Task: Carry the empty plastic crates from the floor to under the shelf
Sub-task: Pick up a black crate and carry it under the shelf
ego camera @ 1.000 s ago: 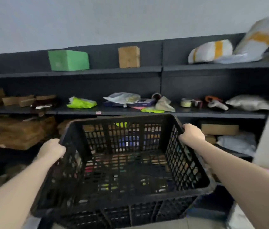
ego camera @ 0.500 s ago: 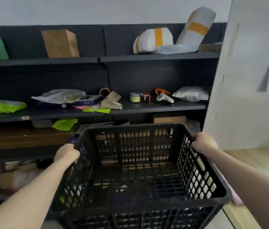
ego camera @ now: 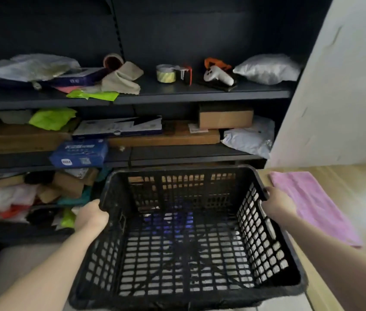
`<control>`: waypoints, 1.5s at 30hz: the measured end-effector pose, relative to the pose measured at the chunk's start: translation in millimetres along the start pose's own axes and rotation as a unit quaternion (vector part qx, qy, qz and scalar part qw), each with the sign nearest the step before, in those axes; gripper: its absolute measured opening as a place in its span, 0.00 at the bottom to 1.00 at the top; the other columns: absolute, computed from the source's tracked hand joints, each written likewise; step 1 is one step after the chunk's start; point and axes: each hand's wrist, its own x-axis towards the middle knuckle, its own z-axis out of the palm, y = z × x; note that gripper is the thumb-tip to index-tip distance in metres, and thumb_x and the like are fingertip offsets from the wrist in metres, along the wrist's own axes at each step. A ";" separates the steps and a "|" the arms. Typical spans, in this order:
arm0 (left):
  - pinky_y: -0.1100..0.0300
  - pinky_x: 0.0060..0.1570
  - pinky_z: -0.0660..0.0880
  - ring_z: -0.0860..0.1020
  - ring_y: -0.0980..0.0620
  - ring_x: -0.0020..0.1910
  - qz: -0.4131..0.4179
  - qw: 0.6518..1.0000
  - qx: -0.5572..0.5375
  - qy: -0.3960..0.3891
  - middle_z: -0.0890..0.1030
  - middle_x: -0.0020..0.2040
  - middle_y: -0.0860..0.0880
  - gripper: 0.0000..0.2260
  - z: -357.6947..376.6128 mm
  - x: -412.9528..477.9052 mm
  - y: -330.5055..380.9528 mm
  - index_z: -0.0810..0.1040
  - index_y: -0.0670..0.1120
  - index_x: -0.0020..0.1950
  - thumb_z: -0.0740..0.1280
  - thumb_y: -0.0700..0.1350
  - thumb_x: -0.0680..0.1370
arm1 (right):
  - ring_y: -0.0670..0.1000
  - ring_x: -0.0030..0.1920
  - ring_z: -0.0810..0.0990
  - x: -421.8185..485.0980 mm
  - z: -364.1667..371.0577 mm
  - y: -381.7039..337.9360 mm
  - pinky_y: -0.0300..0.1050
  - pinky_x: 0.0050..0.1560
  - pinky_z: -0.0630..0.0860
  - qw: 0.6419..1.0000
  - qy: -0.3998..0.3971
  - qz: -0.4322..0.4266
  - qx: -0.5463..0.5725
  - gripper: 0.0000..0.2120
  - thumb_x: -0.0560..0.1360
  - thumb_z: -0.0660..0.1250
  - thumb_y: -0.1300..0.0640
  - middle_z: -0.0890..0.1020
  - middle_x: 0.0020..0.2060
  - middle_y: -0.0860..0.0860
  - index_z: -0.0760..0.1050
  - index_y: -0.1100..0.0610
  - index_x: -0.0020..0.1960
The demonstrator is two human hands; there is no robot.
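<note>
black plastic crate [ego camera: 182, 169], empty, held low in front of the dark shelf [ego camera: 200, 94], far rim just under a lower board; gripped on its left rim by the left hand [ego camera: 91, 217], closed round the edge; gripped on its right rim by the right hand [ego camera: 277, 204], likewise wrapped round it; just beside that hand, a pink cloth [ego camera: 312, 205] on a wooden top [ego camera: 346, 176]; on the shelf, a blue box [ego camera: 80, 152] with white print and a purple box [ego camera: 76, 78] with a small white label, both too blurred to read

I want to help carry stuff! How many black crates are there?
1. The black crate is in front of the shelf, gripped by the left hand on its left rim and the right hand on its right rim. More may be out of view.
</note>
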 end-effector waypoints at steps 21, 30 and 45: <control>0.49 0.44 0.78 0.80 0.37 0.49 -0.043 0.998 0.010 -0.045 0.83 0.52 0.40 0.18 302.9 107.1 -133.4 0.72 0.46 0.69 0.62 0.40 0.78 | 0.63 0.49 0.80 79.8 338.2 108.4 0.52 0.49 0.78 0.986 -0.108 0.124 -0.006 0.16 0.71 0.60 0.69 0.82 0.49 0.64 0.73 0.62 0.57; 0.50 0.43 0.77 0.80 0.38 0.49 -0.045 0.998 -0.015 -0.029 0.83 0.54 0.41 0.17 452.5 185.2 -160.1 0.72 0.46 0.67 0.63 0.40 0.78 | 0.65 0.48 0.80 148.2 482.3 155.1 0.49 0.42 0.74 0.991 -0.073 0.091 -0.063 0.18 0.72 0.61 0.67 0.83 0.48 0.64 0.75 0.60 0.60; 0.48 0.49 0.77 0.80 0.37 0.51 -0.038 0.995 -0.085 -0.019 0.83 0.52 0.41 0.15 610.7 273.3 -187.5 0.73 0.50 0.65 0.60 0.45 0.78 | 0.63 0.48 0.81 241.7 632.7 195.4 0.45 0.37 0.69 0.996 -0.036 0.053 -0.055 0.16 0.75 0.60 0.65 0.83 0.48 0.61 0.75 0.57 0.61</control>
